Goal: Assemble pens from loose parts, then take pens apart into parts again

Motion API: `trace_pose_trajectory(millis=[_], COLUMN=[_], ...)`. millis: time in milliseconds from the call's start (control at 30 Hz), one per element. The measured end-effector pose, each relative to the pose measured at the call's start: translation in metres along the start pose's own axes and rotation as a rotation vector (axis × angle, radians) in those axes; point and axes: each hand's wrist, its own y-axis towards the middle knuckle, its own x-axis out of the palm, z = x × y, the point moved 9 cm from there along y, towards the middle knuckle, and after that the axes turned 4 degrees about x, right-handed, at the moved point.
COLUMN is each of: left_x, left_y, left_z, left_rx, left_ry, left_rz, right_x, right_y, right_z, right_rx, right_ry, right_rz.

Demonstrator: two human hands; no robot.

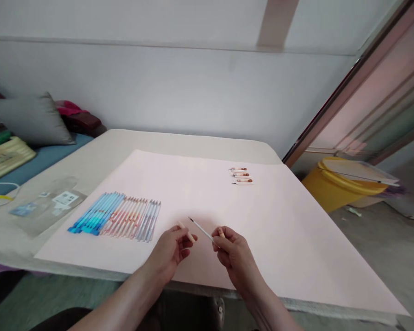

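Note:
My left hand (170, 250) is closed around a short pale tube (187, 231), which looks like part of a pen barrel. My right hand (237, 253) pinches a thin white pen refill (200, 228), its dark tip pointing up and left toward the tube but apart from it. A small peach-and-brown piece (221, 232), perhaps another barrel part, is also in the right fingers. Left of my hands lies a row of pens: blue ones (98, 214), red-and-orange ones (127, 217) and greyish ones (149, 220). Farther back, three short sets of pen parts (240, 175) lie in a stack of rows.
A pale pink sheet (279, 243) covers much of the table. Clear plastic packaging (55, 202) lies at its left. Beyond it are a grey cushion (31, 120) and a cream basket (8, 158). A yellow bin (345, 184) stands on the floor at the right.

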Motion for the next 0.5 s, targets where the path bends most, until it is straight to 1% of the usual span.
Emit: trace_pose_trajectory(millis=[67, 133, 233, 333, 500], left_x=[0.011, 0.019, 0.021, 0.019, 0.010], left_y=[-0.005, -0.010, -0.012, -0.010, -0.005], left_z=[-0.004, -0.006, -0.009, -0.012, -0.016], left_rx=[-0.017, -0.022, -0.021, -0.025, -0.020], left_ry=[-0.024, -0.037, -0.023, -0.006, 0.018], left_rz=[-0.068, -0.118, -0.144, -0.139, -0.068], right_x=[0.000, 0.003, 0.008, 0.009, 0.013], right_y=[0.002, 0.004, 0.004, 0.002, 0.002], right_z=[0.003, 0.006, 0.007, 0.005, 0.011], right_rx=[-0.018, -0.027, -0.050, -0.065, -0.034], right_ry=[-0.097, -0.200, -0.320, -0.375, -0.361], right_rz=[0.026, 0.019, 0.003, 0.012, -0.017])
